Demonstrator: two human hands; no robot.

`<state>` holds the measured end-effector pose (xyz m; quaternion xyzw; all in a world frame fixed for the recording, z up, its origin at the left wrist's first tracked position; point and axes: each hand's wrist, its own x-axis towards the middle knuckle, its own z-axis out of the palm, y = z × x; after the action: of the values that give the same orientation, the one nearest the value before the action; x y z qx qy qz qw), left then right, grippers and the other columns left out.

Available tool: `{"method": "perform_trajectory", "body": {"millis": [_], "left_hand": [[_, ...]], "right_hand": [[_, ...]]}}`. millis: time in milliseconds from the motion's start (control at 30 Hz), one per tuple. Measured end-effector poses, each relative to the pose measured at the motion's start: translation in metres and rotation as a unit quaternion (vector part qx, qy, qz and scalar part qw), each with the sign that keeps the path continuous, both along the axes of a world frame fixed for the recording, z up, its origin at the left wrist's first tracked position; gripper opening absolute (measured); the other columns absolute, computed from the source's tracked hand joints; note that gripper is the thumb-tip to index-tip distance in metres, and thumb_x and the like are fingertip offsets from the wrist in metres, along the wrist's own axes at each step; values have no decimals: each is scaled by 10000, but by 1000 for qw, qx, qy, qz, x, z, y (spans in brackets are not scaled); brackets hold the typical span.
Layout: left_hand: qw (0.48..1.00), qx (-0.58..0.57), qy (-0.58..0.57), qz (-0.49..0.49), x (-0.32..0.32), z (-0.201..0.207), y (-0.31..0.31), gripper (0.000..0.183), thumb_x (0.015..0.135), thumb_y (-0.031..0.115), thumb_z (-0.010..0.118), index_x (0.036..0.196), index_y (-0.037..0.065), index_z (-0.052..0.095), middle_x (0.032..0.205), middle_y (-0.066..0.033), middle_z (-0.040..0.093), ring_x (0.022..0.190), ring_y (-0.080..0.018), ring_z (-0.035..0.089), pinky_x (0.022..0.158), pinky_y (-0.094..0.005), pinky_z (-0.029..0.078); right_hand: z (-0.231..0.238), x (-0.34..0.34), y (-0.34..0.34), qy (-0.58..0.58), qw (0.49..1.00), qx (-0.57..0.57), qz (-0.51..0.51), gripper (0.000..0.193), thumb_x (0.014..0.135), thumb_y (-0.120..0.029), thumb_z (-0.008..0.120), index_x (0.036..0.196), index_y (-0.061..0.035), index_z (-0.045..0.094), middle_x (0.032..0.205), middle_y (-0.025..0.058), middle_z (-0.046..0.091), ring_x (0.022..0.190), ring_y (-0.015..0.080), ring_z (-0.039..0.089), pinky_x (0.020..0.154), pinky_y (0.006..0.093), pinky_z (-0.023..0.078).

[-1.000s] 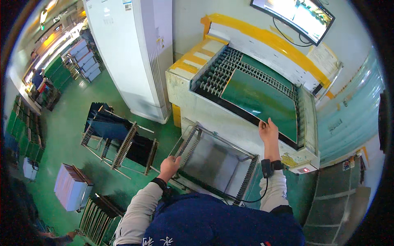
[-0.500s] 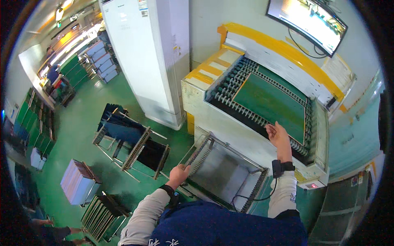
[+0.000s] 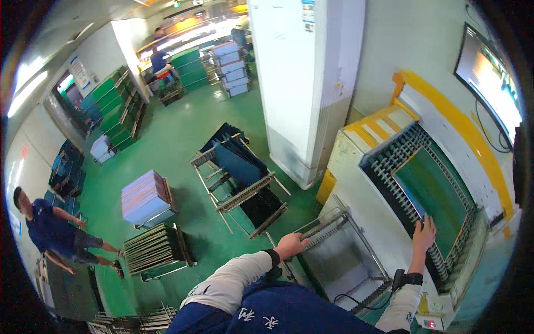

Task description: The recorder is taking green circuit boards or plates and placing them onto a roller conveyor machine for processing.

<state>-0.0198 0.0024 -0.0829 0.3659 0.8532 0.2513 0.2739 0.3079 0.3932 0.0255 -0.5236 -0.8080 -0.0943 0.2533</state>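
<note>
Here our left hand (image 3: 290,245) curls closed around the near corner of the grey metal slotted rack (image 3: 334,253), while our right hand (image 3: 424,234) lies spread flat on the green rectangular panel (image 3: 434,192) inside the cream-and-yellow machine (image 3: 361,167) beside it.

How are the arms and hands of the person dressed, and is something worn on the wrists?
Both hands, left hand and right hand, are bare. Long light grey sleeves cover the forearms. A black band circles the left wrist, and a black strap circles the right wrist.
</note>
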Motion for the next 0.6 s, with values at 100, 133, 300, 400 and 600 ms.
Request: {"method": "perform_trajectory", "body": {"millis": [100,133,300,400,600], "left_hand": [[999,2,-41,3,-1,-3,1,503,934,494,546,980,18,700,953,-229,704,932,-400,669,833,-494,524],[999,0,-32,-7,-1,-2,4,499,931,493,549,981,22,703,952,-228,704,933,-396,670,834,-491,524],[999,36,-34,-2,1,12,-1,476,925,479,559,983,34,718,962,-223,708,937,-398,668,841,-485,523],[1000,16,-21,-10,1,7,2,472,924,473,561,982,34,723,972,-216,711,944,-400,667,847,-489,520],[999,6,-33,-22,-3,-1,1,567,945,540,519,1050,12,696,982,-231,697,968,-423,651,846,-511,507]], "right_hand": [[5,0,5,-23,999,-30,-35,415,965,-349,596,1336,-165,600,1435,106,540,1290,337,513,1062,509,409],[2,7,13,-22,998,-39,-37,420,974,-369,576,1345,-174,596,1444,96,534,1307,339,495,1065,524,399],[0,16,38,-32,995,-84,-43,441,1000,-433,524,1367,-197,587,1469,77,514,1329,352,468,1055,563,393],[0,20,47,-33,995,-90,-37,444,1000,-431,520,1372,-197,586,1470,76,513,1319,352,475,1041,564,405],[12,13,40,-32,998,-57,3,411,974,-327,592,1319,-104,604,1429,157,539,1297,368,510,1092,544,369]]}}
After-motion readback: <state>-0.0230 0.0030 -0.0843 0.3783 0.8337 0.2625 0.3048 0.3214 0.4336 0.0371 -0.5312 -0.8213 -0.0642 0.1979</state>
